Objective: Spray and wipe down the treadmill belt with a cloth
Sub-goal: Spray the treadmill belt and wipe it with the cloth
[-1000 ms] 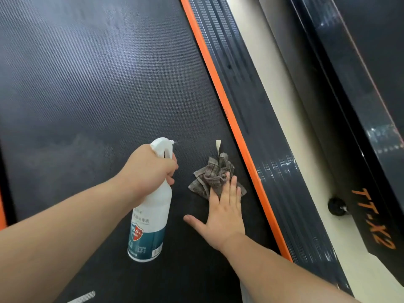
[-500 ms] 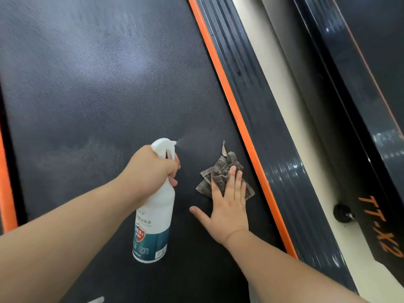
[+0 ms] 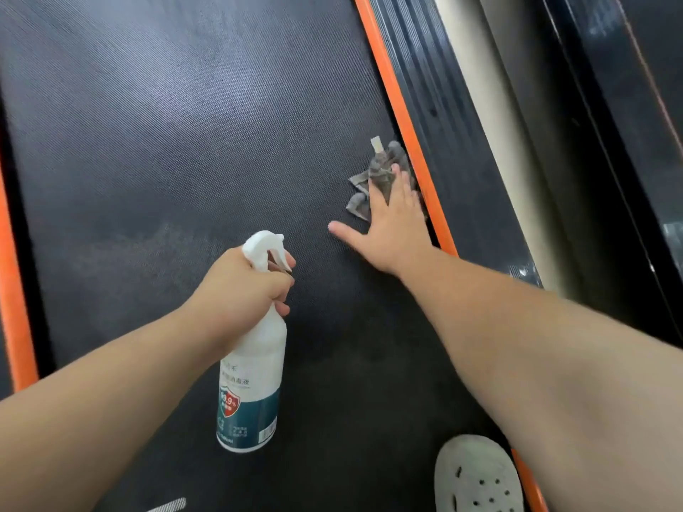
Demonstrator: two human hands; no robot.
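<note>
The right hand has pushed the grey cloth out to the belt's right edge, hard against the orange trim, palm flat on it, fingers spread; so wiping's under way; the left hand stays clenched round the spray bottle; mist no longer visible; a pale shoe is cut off at the bottom.

One spray bottle, one cloth, two hands, one shoe.

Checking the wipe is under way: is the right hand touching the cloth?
Touching. The head view shows the right hand flat on the belt, its fingers lying over the crumpled cloth.
</note>
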